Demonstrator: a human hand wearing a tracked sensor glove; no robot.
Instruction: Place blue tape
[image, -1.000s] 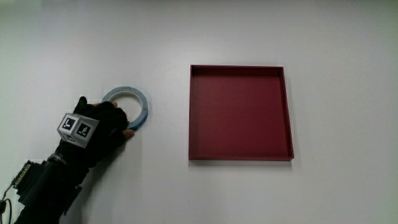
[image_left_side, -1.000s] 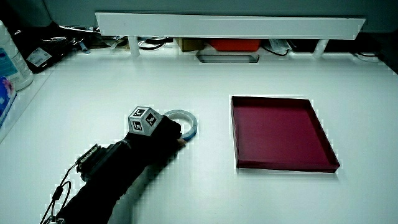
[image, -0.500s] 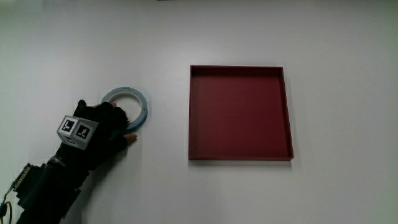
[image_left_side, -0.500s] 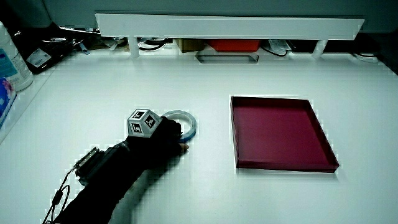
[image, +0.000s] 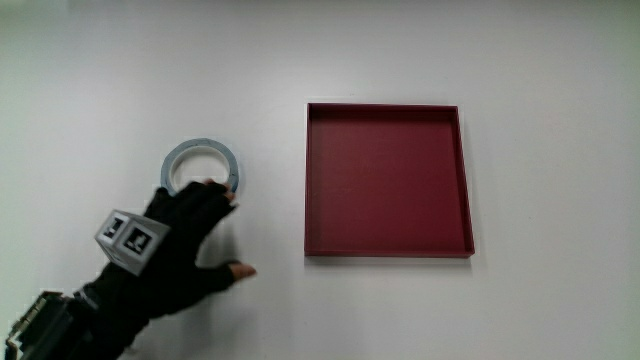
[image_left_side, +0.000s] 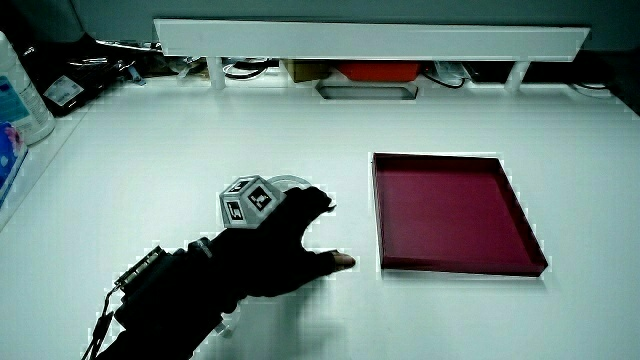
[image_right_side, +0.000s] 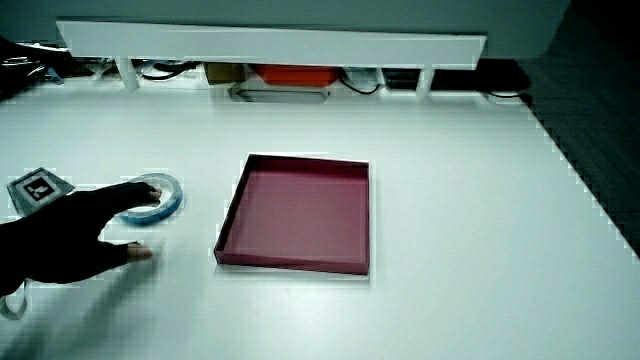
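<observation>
Beside the red tray (image: 387, 250), blue tape (image: 200, 160) lies flat on table (image: 540, 80); my hand (image: 180, 245) over its near edge, fingers spread, holding nothing.

Your grip (image: 180, 235), the gloved hand, is black all over. The cube (image: 130, 238) on its back is pale grey, and you can see black-and-white square markers on its faces. The tape (image: 200, 146) is light blue. The tray (image: 386, 180) is dark red inside and out. The tabletop (image: 540, 100) is plain white, and so is the partition (image_left_side: 370, 40).
</observation>
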